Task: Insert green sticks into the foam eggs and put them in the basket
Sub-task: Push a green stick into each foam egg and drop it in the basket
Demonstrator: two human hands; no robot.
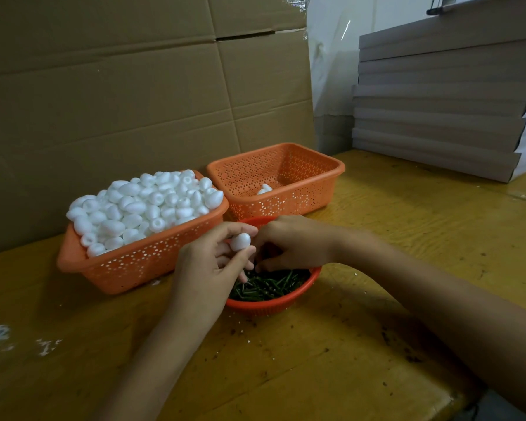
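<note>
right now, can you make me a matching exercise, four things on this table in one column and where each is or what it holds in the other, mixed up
Column one:
1. left basket
2. right basket
3. round red bowl
4. single foam egg

Column two:
a. holds green sticks
b. held in the left hand
c. heaped with white foam eggs
d. almost empty, at the back

Pairs: 1-c, 2-d, 3-a, 4-b
</note>
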